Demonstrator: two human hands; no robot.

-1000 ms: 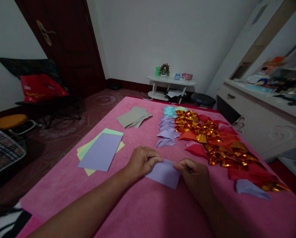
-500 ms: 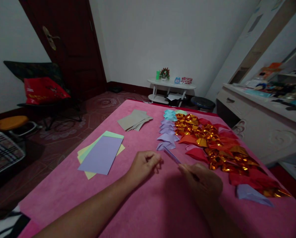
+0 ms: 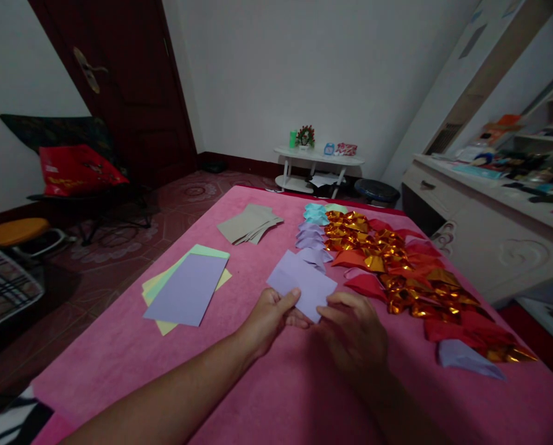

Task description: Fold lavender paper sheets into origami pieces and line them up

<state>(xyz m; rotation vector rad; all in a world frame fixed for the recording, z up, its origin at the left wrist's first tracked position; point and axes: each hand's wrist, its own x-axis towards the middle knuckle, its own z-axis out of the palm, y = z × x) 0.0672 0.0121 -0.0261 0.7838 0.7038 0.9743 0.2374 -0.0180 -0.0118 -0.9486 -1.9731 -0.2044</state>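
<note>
A lilac sheet of paper (image 3: 304, 281) is tilted up above the pink cloth, its flat face toward me. My left hand (image 3: 276, 315) pinches its lower left edge, with the thumb on top. At the lower right corner, the fingers of my right hand (image 3: 354, 327) close on the sheet. Just behind the sheet, and partly covered by it, are folded lilac paper pieces (image 3: 311, 238) in a row. To the left lies a fanned stack of lilac, green and yellow sheets (image 3: 188, 290).
Grey-brown sheets (image 3: 251, 224) lie farther back on the pink-covered table (image 3: 132, 371). Folded gold and red paper pieces (image 3: 396, 278) fill its right side, with a lilac folded piece (image 3: 468, 358) at the near right. A white dresser (image 3: 489, 228) stands beyond.
The lilac paper, seen edge-on in my right hand before, now shows its flat face. My left hand has taken hold of it, and my right hand has shifted slightly left.
</note>
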